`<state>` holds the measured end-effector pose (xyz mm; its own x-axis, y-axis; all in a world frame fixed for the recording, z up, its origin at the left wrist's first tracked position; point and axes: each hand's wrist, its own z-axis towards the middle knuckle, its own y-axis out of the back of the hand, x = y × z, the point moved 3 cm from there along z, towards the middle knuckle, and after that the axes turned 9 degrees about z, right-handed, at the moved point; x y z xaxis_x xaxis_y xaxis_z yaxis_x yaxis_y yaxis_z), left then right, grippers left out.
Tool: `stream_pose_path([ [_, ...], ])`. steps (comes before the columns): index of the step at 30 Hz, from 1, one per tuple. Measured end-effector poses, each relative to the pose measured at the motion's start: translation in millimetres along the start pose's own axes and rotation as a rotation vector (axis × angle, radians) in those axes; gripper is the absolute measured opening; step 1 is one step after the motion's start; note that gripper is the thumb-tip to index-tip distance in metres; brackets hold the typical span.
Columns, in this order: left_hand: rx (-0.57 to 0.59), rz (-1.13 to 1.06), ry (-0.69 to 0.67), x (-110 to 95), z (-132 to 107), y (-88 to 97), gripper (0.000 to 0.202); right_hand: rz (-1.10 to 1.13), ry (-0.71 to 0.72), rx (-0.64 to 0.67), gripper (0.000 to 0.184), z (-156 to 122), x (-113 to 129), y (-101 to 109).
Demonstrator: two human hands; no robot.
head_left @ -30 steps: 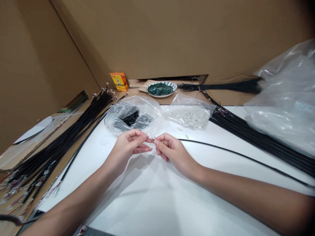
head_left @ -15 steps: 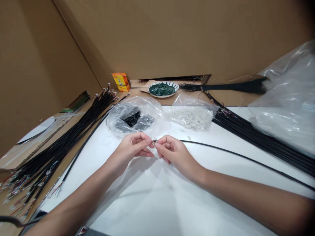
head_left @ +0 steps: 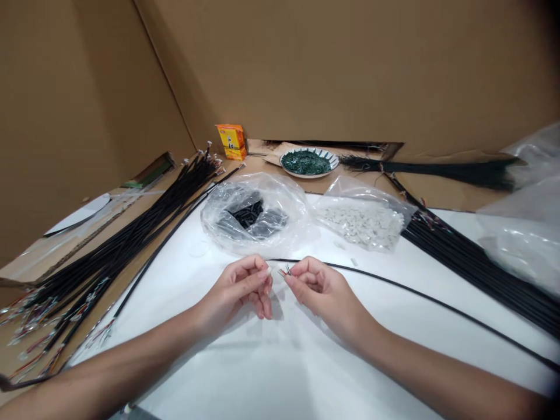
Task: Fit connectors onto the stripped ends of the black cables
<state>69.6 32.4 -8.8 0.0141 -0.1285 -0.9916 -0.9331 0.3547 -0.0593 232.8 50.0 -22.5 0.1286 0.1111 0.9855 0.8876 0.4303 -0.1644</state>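
My right hand (head_left: pixel 321 291) pinches the stripped end of a long black cable (head_left: pixel 420 294) that trails off to the right across the white table (head_left: pixel 271 373); thin coloured wire tips stick out between thumb and forefinger. My left hand (head_left: pixel 240 286) is closed in a pinch right beside those tips, holding something small and pale that I cannot make out. The two hands are a finger's width apart above the table, just in front of a clear bag of black parts (head_left: pixel 254 216).
A clear bag of small white connectors (head_left: pixel 363 221) lies behind the hands. Bundles of black cables lie at left (head_left: pixel 118 251) and right (head_left: pixel 476 262). A dish of green bits (head_left: pixel 308 162), an orange box (head_left: pixel 231 140) and a large plastic bag (head_left: pixel 525 233) sit against cardboard walls.
The view has shifted, so everything sits lower and further right in frame. My hands, which were touching at the wire tips, have drawn slightly apart.
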Motion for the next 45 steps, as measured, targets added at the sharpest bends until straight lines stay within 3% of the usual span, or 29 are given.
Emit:
stream_pose_path([
  [4,-0.038,0.099,-0.029,4.5,-10.0,-3.8,0.026,-0.043,-0.003,0.018,0.028,0.3,-2.0,0.1],
  [12,0.136,0.121,0.023,10.4,-23.7,-13.3,0.029,-0.114,-0.059,0.055,0.032,-6.8,-3.3,0.9],
  [14,0.057,0.221,0.025,11.7,-23.2,-12.7,0.028,-0.102,-0.054,0.067,0.032,-8.1,-4.5,1.2],
  [18,-0.235,0.470,-0.036,8.0,-23.6,-4.0,0.027,-0.133,-0.055,0.082,0.029,-11.9,-5.7,0.7],
  [20,-0.306,0.564,-0.129,1.1,-23.5,3.5,0.023,-0.193,0.000,0.056,0.026,-12.6,-1.0,2.1],
  [22,-0.440,0.626,-0.307,-10.1,-22.8,16.1,0.018,-0.329,0.162,0.008,0.023,-10.6,9.5,5.3],
  [24,-0.470,0.614,-0.386,-17.2,-17.7,29.8,0.019,-0.536,0.363,-0.017,0.020,-6.2,21.2,8.4],
  [25,-0.459,0.568,-0.360,-18.2,-13.2,37.0,0.020,-0.598,0.422,-0.019,0.020,-3.1,25.1,10.2],
  [28,-0.503,0.415,-0.412,-21.9,-1.9,55.4,0.024,-0.558,0.277,0.086,0.019,7.0,23.4,14.2],
  [33,-0.523,0.363,-0.434,-26.2,-5.6,67.3,0.030,-0.639,0.277,0.148,0.019,-5.4,18.1,9.0],
  [41,-0.572,0.400,-0.299,-38.5,-68.5,56.9,0.028,-0.739,0.295,0.157,0.020,-33.5,22.0,0.4],
  [45,-0.486,0.474,-0.305,-42.7,-69.7,28.9,0.023,-0.712,0.308,0.155,0.019,-31.0,21.5,-0.5],
])
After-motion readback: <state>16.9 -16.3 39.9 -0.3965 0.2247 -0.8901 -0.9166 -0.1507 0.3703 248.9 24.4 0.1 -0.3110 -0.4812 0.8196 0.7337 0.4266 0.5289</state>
